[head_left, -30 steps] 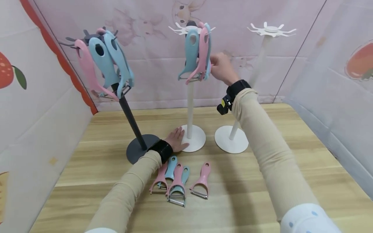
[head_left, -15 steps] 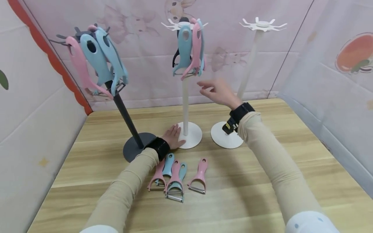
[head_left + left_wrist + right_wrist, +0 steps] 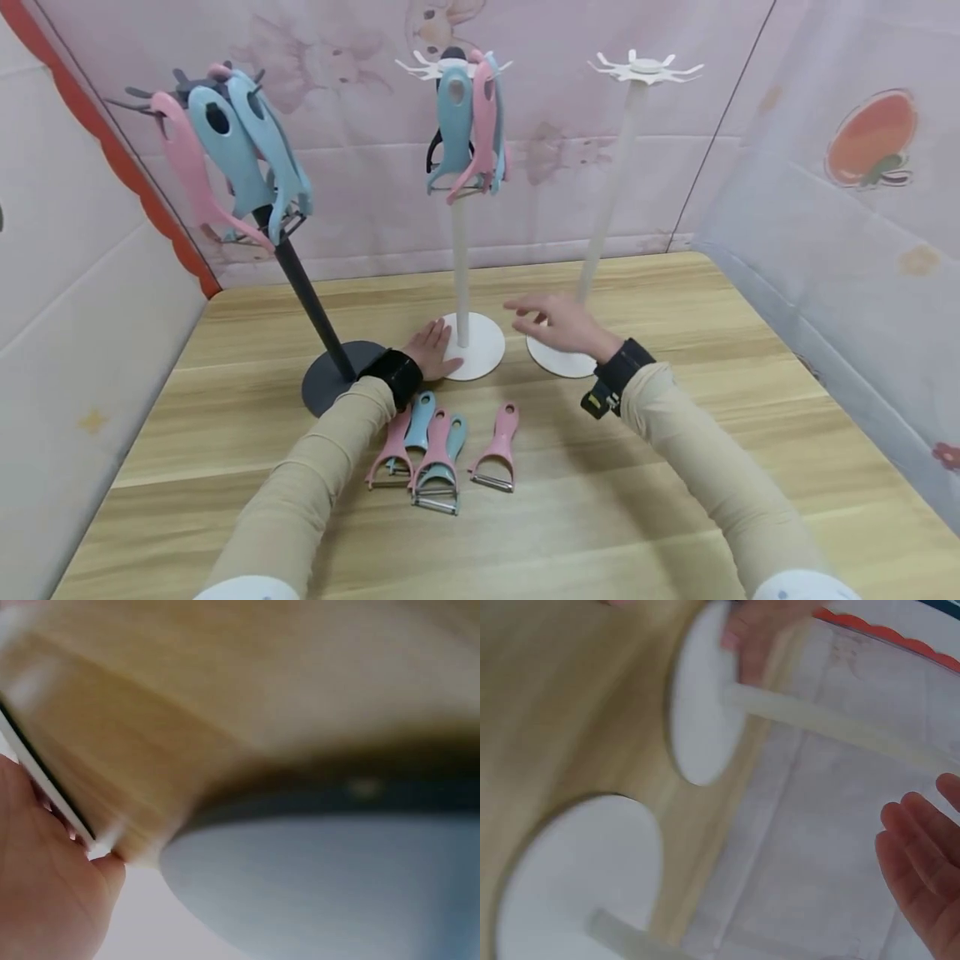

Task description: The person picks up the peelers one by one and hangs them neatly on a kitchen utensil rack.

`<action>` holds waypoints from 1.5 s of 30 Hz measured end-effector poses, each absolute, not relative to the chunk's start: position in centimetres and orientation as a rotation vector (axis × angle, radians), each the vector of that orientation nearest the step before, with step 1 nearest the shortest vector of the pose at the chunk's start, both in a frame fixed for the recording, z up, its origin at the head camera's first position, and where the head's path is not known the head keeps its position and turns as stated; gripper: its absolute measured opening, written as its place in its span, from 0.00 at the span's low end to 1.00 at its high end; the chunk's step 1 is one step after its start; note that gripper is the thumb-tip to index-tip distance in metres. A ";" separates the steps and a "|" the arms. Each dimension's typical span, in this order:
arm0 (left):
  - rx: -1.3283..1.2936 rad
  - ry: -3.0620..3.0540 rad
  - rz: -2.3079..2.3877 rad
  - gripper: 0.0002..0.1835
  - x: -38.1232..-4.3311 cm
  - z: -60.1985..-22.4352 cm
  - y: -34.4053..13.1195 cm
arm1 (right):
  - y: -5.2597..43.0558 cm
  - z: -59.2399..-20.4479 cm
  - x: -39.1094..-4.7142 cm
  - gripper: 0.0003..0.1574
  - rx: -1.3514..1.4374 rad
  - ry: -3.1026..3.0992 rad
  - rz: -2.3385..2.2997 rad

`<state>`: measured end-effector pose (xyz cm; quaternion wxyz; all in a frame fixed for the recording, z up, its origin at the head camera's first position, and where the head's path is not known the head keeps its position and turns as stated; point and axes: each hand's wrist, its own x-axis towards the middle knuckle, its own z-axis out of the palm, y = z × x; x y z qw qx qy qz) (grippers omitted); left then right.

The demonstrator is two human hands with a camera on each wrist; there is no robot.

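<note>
The left hand (image 3: 431, 353) is laid with straight fingers on the base (image 3: 483, 358) of the middle white stand (image 3: 461, 250), while the right hand (image 3: 562, 323) is held, with relaxed fingers and nothing gripped, before the right white stand (image 3: 611, 200), whose base (image 3: 550, 358) is partly covered by it. On the table (image 3: 562, 533), four overlapping peelers (image 3: 438, 437) and one separate pink peeler (image 3: 505, 425) are seen, one pink handle (image 3: 401, 425) being partly hidden near the black wrist strap (image 3: 400, 375). The hanging peelers (image 3: 455, 117) on the middle stand are too overlapped to be counted.
</note>
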<state>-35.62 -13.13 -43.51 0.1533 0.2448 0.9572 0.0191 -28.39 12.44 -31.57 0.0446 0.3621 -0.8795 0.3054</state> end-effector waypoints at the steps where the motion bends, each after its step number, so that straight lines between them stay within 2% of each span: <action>1: 0.712 2.746 0.052 0.42 -35.6 -43.6 -13.2 | 12.5 -32.3 -28.0 0.21 1.133 -2.692 0.922; 8: 0.721 2.748 0.142 0.39 -35.6 -43.9 -14.1 | 13.2 -35.5 -25.6 0.20 1.206 -2.759 0.926; 12: 0.772 2.757 0.282 0.36 -34.5 -42.3 -14.4 | 13.7 -36.0 -24.7 0.20 1.217 -2.771 0.918; 18: 0.783 2.835 0.589 0.33 -29.7 -38.4 -14.9 | 14.0 -36.5 -23.9 0.22 1.142 -2.835 0.829; 27: 0.972 2.977 0.902 0.28 -22.1 -34.6 -15.7 | 15.2 -36.7 -24.0 0.22 0.927 -3.049 0.649; 30: 0.972 3.002 0.958 0.27 -19.9 -33.7 -16.4 | 16.2 -37.1 -25.2 0.27 0.760 -3.163 0.589; 35: 0.967 3.052 0.930 0.28 -17.5 -32.8 -17.3 | 17.8 -38.0 -27.9 0.52 0.541 -3.287 0.394; 37: 0.977 3.085 0.888 0.29 -16.6 -32.8 -17.7 | 18.2 -38.6 -29.0 0.58 0.499 -3.316 0.304; 45: 0.912 3.130 0.744 0.28 -14.3 -34.5 -18.7 | 19.0 -42.1 -32.7 0.63 0.433 -3.342 0.327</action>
